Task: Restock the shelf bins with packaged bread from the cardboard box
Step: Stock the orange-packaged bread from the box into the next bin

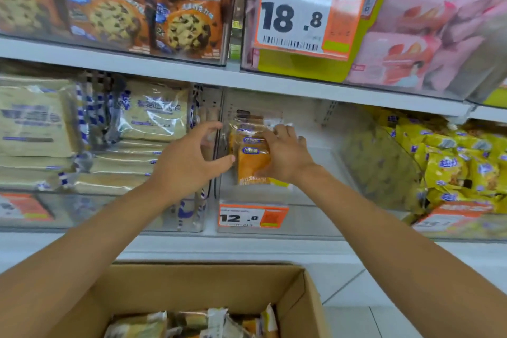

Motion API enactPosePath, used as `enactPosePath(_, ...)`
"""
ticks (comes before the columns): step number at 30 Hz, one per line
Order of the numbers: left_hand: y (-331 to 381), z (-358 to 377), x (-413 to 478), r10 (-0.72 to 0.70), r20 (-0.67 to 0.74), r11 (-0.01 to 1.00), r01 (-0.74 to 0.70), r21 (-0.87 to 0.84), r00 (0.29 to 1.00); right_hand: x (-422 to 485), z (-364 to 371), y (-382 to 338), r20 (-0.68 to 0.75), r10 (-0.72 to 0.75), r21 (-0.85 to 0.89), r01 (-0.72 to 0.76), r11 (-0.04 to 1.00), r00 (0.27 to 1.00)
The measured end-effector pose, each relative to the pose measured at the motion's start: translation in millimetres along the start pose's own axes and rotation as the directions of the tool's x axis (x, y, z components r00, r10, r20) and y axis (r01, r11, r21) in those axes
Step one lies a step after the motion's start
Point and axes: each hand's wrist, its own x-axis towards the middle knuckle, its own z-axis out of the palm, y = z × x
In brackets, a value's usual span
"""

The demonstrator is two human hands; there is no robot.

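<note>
While right hand (pixel 286 155) presses crinkly orange bread pack (pixel 251 162), left hand (pixel 189 159) cupped

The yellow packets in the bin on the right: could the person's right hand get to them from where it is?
Probably yes. The right hand rests on the orange bread pack in the middle bin, and the yellow packets sit in the neighbouring open-fronted bin; only a clear divider stands between, so reaching round the front looks free.

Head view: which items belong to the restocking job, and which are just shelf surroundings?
Job:
orange bread pack
clear bin
cardboard box
left hand
right hand

Surroundings:
cookie packs
pink packs
yellow packs
12.8 price tag
</note>
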Motion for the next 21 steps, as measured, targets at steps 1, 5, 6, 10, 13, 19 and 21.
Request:
enactPosePath(1,0.0,0.3,-0.5,-0.005,-0.003,1.0,0.005,-0.011,1.0,2.7,1.2,-2.5,0.0,0.004,0.055,-0.004,0.998,1.0)
enactPosePath(5,0.4,-0.3,-1.8,-0.011,-0.006,0.999,0.011,-0.039,1.0,2.6,-2.5,-4.3,0.082,-0.009,0.324,-0.019,0.946,0.997)
enactPosePath(6,0.5,-0.5,-2.0,-0.01,-0.003,0.999,0.01,-0.04,1.0,1.1,-4.4,0.5,0.069,0.025,0.381,-0.05,0.923,0.997)
enactPosePath(10,1.4,-0.7,-3.0,0.002,-0.01,1.0,-0.003,-0.02,1.0,1.4,-7.4,17.3,0.188,0.103,0.523,-0.188,0.831,0.977)
enactPosePath(13,1.2,0.3,-3.3,0.006,-0.018,1.0,-0.007,-0.022,1.0,6.4,-2.8,6.2,0.24,0.047,0.647,-0.196,0.737,0.97)
enactPosePath(19,2.2,0.5,-2.9,0.01,-0.019,1.0,-0.01,-0.029,1.0,-5.1,-1.0,8.3,0.097,-0.059,0.386,0.017,0.922,0.994)
enactPosePath(21,3.4,0.7,-3.3,0.013,-0.027,1.0,-0.013,-0.026,1.0,-8.9,3.0,3.1,0.047,-0.238,0.058,0.235,0.97,0.97)
